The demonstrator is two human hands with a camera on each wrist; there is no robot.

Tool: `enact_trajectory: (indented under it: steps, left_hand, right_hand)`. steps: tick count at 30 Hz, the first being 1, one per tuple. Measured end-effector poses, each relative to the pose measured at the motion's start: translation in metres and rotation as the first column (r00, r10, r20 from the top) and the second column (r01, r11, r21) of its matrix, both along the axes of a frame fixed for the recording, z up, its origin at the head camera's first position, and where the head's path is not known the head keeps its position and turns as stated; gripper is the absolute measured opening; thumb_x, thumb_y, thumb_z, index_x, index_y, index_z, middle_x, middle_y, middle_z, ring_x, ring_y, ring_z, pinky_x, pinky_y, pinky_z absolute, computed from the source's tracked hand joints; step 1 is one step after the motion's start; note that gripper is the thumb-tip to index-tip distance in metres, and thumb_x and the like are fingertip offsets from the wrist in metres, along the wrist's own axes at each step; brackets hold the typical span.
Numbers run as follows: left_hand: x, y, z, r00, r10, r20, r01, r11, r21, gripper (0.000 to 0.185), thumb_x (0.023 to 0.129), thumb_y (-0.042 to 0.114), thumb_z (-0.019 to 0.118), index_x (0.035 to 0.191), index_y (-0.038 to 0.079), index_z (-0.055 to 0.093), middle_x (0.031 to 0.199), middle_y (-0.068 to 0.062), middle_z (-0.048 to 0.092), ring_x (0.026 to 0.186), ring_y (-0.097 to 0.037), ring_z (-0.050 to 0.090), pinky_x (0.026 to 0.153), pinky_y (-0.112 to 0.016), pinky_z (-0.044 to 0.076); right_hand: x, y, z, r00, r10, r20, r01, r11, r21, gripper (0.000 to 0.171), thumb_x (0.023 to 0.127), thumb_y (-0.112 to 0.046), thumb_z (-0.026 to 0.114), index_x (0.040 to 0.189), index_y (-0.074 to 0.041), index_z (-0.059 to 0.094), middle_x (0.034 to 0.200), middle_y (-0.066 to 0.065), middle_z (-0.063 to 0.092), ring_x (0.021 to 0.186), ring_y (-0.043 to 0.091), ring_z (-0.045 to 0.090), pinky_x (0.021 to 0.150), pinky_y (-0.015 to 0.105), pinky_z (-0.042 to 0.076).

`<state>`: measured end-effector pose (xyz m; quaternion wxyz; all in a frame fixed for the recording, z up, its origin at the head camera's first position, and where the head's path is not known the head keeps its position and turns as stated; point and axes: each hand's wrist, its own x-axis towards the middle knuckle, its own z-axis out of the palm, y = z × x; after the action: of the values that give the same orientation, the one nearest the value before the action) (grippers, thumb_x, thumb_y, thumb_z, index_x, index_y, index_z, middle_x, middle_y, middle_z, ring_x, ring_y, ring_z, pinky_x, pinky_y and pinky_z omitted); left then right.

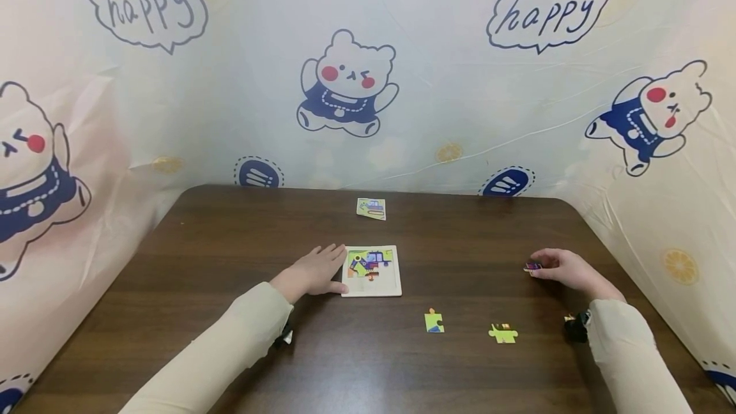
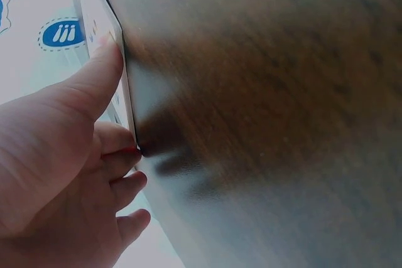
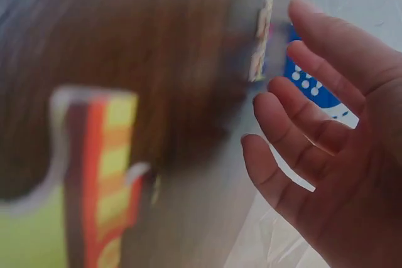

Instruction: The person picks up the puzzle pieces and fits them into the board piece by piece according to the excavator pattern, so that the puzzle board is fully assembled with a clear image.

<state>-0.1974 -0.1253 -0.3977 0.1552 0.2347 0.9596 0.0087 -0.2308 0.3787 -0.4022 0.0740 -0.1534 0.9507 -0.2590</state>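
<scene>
One bench [image 1: 460, 235] fills the lower frame under bear-print cloth [image 1: 437, 75]; left fingers [image 2: 129, 186] spread against a tray [image 1: 370, 289], right fingers [image 3: 286, 133] spread by a piece [image 1: 534, 266].

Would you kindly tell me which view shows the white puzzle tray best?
The head view, where the white puzzle tray appears nearly whole, fitted pieces visible. The left wrist view shows it steeply slanted, partly behind the left hand; the right wrist view lacks it.
</scene>
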Motion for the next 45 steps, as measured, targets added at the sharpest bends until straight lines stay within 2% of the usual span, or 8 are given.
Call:
enact_trajectory:
  steps: [7,15,26,36,45]
  left_hand:
    - [0.000,0.001,0.003,1.000,-0.008,-0.001,0.008,1.000,-0.003,0.081,0.088,0.049,0.055,0.144,-0.002,0.025,0.149,-0.015,0.022,0.136,-0.031,0.018,0.107,-0.047,0.016]
    - [0.002,0.001,0.004,1.000,-0.011,0.002,0.011,1.000,0.012,0.080,0.088,0.047,0.056,0.143,-0.003,0.026,0.148,-0.016,0.023,0.135,-0.031,0.018,0.107,-0.047,0.017]
    - [0.001,0.001,0.001,1.000,-0.003,0.006,0.003,1.000,0.003,0.081,0.087,0.049,0.055,0.143,-0.001,0.026,0.148,-0.015,0.023,0.136,-0.031,0.018,0.107,-0.047,0.016]
    - [0.001,0.000,0.002,1.000,-0.003,0.001,0.003,1.000,0.002,0.081,0.087,0.049,0.055,0.143,-0.002,0.026,0.148,-0.015,0.023,0.136,-0.031,0.018,0.107,-0.047,0.017]
    - [0.001,0.000,0.001,1.000,-0.004,0.001,0.004,1.000,-0.003,0.082,0.087,0.050,0.055,0.144,-0.001,0.026,0.149,-0.015,0.022,0.136,-0.030,0.018,0.108,-0.047,0.016]
  right_hand:
    - [0.000,0.008,-0.001,0.999,0.036,-0.004,-0.036,0.999,0.042,0.028,0.077,-0.011,0.073,0.095,0.004,0.058,0.082,0.007,0.054,0.073,0.020,0.048,0.065,0.037,0.041]
    - [0.001,0.009,-0.001,0.998,0.049,-0.039,-0.048,0.998,0.028,0.020,0.075,-0.004,0.073,0.086,-0.001,0.057,0.079,0.006,0.054,0.074,0.021,0.048,0.064,0.037,0.040]
    - [-0.001,0.005,0.003,0.999,0.038,-0.012,-0.037,0.998,0.043,0.020,0.079,-0.013,0.072,0.086,-0.001,0.058,0.080,0.004,0.057,0.073,0.018,0.050,0.065,0.034,0.042]
    - [-0.009,-0.028,0.014,1.000,0.027,-0.010,-0.026,1.000,0.017,0.023,0.080,-0.019,0.072,0.088,-0.002,0.059,0.080,0.003,0.059,0.073,0.019,0.051,0.064,0.034,0.043]
    - [-0.016,-0.077,0.022,0.991,0.113,-0.076,-0.115,0.993,-0.018,0.023,0.078,-0.015,0.074,0.087,-0.002,0.057,0.078,0.001,0.058,0.071,0.016,0.052,0.063,0.032,0.045]
